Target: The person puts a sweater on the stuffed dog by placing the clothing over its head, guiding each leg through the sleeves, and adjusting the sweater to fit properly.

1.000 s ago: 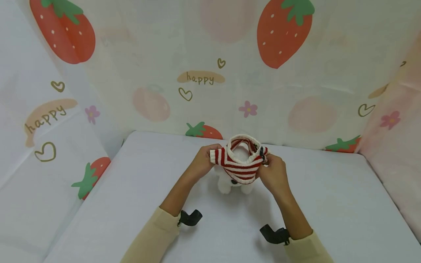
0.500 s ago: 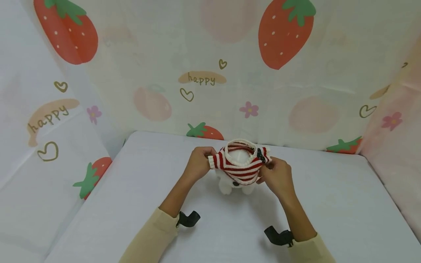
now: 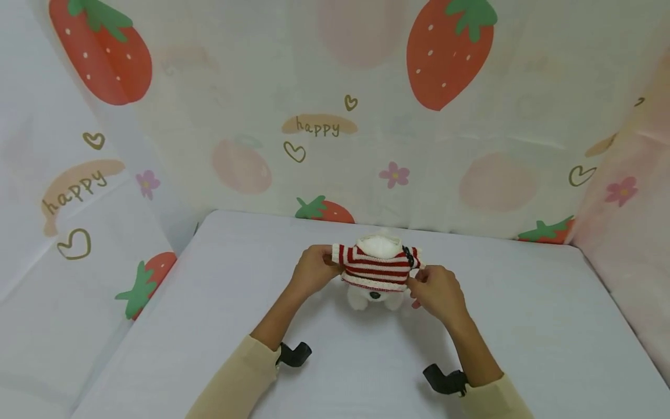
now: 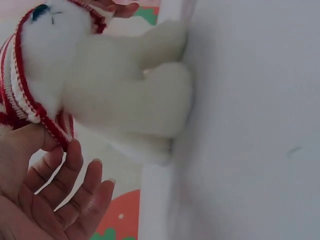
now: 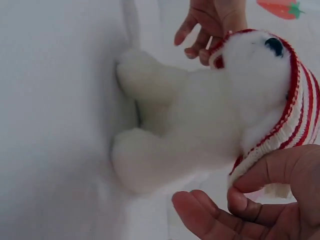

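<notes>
Behind the white table (image 3: 523, 314), pale wall cloth (image 3: 377, 125) with printed strawberries, pink flowers, small hearts and the word "happy"; continues also along both sides. Near the middle of the table, rather towards the far edge, white plush toy (image 4: 115, 85): stands on its paws, in contact with the table top. Over the head of this toy, knitted sweater (image 3: 377, 270) with red and white stripes, spread sideways between the two hands. In the upper opening, white fur; just under the front hem (image 4: 22, 92), dark nose (image 3: 374, 295).

With the left hand (image 3: 316, 269), pinches one side of the hem between thumb and index finger, as seen from the left wrist; other fingers (image 4: 85, 195) loosely spread, beside the knit and not around it. With the right hand (image 3: 439, 291), pinches the opposite side of the hem in the same manner; remaining fingers (image 5: 197, 215) slightly bent, reaching past the edge of the knit. Between these two pinches, hem around the face of the toy, with body and legs lower down. Just beside each hand, one short striped sleeve of the sweater.

At both wrists, black devices (image 3: 445, 379); on both forearms, beige cuffs (image 3: 494, 398).
</notes>
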Tool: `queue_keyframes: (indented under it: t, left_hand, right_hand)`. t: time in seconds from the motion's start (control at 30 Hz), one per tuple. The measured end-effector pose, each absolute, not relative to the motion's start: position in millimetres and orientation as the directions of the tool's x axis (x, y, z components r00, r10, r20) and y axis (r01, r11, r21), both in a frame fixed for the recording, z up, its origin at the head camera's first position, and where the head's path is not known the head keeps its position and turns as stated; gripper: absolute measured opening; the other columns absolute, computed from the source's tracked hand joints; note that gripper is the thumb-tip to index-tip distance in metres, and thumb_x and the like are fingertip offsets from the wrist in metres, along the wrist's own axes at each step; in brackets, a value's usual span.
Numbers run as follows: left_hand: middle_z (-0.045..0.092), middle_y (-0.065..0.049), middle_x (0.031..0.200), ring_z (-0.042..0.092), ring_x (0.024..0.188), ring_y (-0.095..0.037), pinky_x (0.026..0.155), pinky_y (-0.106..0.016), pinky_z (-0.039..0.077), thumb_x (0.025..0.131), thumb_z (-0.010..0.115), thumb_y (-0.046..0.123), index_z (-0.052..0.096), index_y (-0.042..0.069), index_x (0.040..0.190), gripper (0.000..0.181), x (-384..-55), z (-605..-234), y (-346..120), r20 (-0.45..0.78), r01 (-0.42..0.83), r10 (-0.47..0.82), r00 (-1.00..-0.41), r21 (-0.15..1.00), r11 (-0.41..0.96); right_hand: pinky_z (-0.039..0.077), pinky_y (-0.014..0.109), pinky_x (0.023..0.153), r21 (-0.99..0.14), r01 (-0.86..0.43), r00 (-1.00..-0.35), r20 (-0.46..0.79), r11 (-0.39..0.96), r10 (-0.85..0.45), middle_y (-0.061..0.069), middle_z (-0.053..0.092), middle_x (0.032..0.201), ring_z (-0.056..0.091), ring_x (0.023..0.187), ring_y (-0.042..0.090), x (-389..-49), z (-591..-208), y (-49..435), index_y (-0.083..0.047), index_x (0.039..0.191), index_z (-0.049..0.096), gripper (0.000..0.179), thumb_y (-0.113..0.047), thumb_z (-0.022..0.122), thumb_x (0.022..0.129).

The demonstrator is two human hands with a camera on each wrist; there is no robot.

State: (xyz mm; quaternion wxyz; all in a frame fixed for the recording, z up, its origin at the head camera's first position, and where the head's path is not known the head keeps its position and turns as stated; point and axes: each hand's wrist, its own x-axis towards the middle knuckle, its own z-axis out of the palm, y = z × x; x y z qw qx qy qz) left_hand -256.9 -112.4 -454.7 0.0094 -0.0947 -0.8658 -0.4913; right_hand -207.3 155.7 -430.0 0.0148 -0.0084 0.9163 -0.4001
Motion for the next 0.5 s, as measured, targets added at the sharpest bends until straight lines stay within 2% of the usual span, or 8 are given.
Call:
queue_keyframes:
  t: [0.13,0.23,0.37,0.5]
  left_hand:
    - [0.073,-0.005,0.083,0.069,0.072,-0.019,0.063,-0.033,0.057,0.098,0.068,0.018,0.073,0.004,0.112,0.021,-254,-457,-114,0.043,0.128,0.208,-0.977,0.899,0.419]
    - [0.073,-0.01,0.082,0.072,0.071,-0.024,0.063,-0.035,0.059,0.105,0.056,0.027,0.07,0.001,0.112,0.031,-249,-457,-116,-0.071,0.022,0.273,-0.959,0.947,0.321]
    - [0.076,-0.015,0.093,0.075,0.083,-0.029,0.07,-0.037,0.061,0.107,0.043,0.048,0.068,-0.003,0.113,0.056,-237,-459,-119,-0.231,-0.171,0.373,-0.899,0.967,0.186]
    - [0.074,-0.02,0.108,0.073,0.099,-0.034,0.08,-0.04,0.06,0.103,0.04,0.062,0.063,-0.006,0.114,0.072,-220,-460,-116,-0.3,-0.336,0.482,-0.823,0.942,0.012]
  right_hand:
    - [0.043,0.032,0.05,-0.726,-0.014,-0.997,-0.045,0.687,-0.069,0.007,0.069,0.069,0.07,0.062,0.022,-208,-430,156,-0.001,0.084,0.071,0.029,-0.026,0.061,0.095]
    - [0.045,0.032,0.054,-0.718,-0.044,-0.995,-0.03,0.694,-0.094,0.006,0.069,0.071,0.067,0.064,0.02,-206,-428,158,-0.002,0.086,0.071,0.027,-0.022,0.057,0.096]
    - [0.046,0.033,0.058,-0.706,-0.074,-0.994,-0.008,0.704,-0.113,0.004,0.069,0.073,0.064,0.066,0.017,-192,-423,163,-0.004,0.087,0.072,0.026,-0.019,0.054,0.099]
    - [0.047,0.033,0.06,-0.733,-0.099,-0.993,0.033,0.673,-0.11,0.002,0.069,0.072,0.066,0.066,0.018,-174,-417,163,-0.009,0.083,0.072,0.027,-0.023,0.058,0.101]
